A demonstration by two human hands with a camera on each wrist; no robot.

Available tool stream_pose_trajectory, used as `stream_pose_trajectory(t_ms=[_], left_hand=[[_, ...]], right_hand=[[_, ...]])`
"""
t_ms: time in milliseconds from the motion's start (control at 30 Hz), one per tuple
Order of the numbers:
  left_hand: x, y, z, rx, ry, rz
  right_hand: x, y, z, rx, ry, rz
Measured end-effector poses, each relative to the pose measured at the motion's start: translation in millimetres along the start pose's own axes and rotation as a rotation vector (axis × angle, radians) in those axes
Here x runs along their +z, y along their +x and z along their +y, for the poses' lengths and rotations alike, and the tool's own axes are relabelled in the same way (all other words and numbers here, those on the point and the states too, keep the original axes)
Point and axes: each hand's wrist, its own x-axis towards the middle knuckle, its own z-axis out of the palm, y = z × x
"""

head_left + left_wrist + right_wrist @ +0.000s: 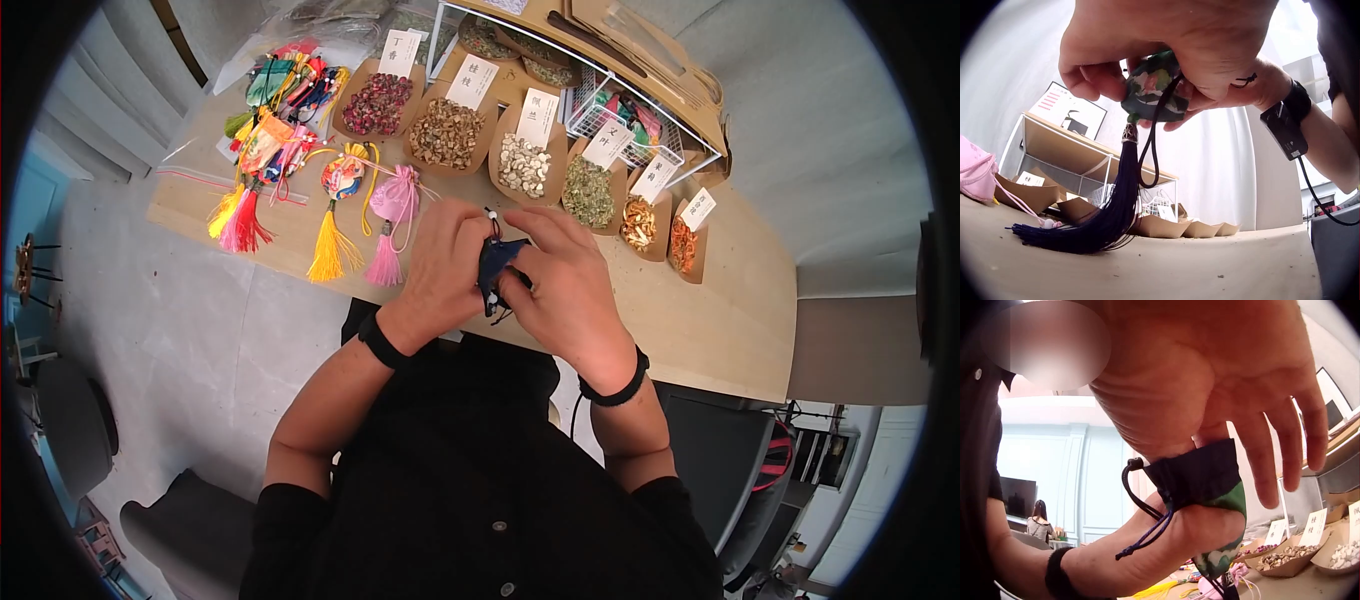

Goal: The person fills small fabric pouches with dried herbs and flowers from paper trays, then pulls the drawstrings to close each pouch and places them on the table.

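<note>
Both hands meet at a small drawstring pouch (497, 262) over the table's near edge. It has a navy collar and a green floral body (1155, 90); a navy tassel (1119, 194) hangs below, its end trailing on the tabletop. My left hand (443, 268) grips the body, its thumb lying across the cloth in the right wrist view. Thumb and forefinger of my right hand (567, 288) hold the navy collar (1194, 472), their tips hidden behind its edge, while the other fingers stretch out straight. A dark drawcord (1147, 534) dangles at the collar's side.
Paper trays of dried flowers and herbs (445, 132) line the table's back, each with a label card. At left lie a pink pouch (396, 198), a yellow-tasselled pouch (343, 178) and a heap of colourful sachets (275, 130). Behind stands a white-framed shelf (610, 62).
</note>
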Motion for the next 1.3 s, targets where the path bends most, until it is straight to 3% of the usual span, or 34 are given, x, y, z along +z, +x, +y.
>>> stream_pose_trajectory(t_ms=[167,267,400,500,633,733,833,1033,1300], left_hand=[[-3.8,2.2,9.9,-0.076,0.04,-0.054],[-3.7,4.3,15.7,-0.16,0.055,-0.075],[0.5,2.0,10.7,-0.345,0.052,-0.169],[6.0,7.6,9.7,-0.417,0.063,-0.193],[10.0,22.3,11.5,-0.455,0.129,-0.23],[15.4,33.9,5.5,-0.419,0.175,-0.242],[16.1,52.8,10.1,-0.589,0.156,-0.371],[25.9,68.1,8.9,-0.688,0.223,-0.452],[37.3,70.9,0.2,-0.69,0.234,-0.431]], right_hand=[[6.8,2.2,1.1,0.118,0.014,-0.044],[6.9,5.2,3.8,0.16,0.275,-0.042],[14.1,6.2,22.5,0.206,0.563,0.099],[10.7,15.7,45.8,0.38,0.621,0.195],[16.8,29.2,99.8,0.434,0.312,0.13],[26.5,40.0,136.3,0.285,0.074,0.06],[36.7,52.5,153.5,0.265,0.019,-0.04],[52.7,69.4,159.2,0.268,-0.097,-0.238],[66.5,71.1,172.5,0.207,0.013,-0.212]])
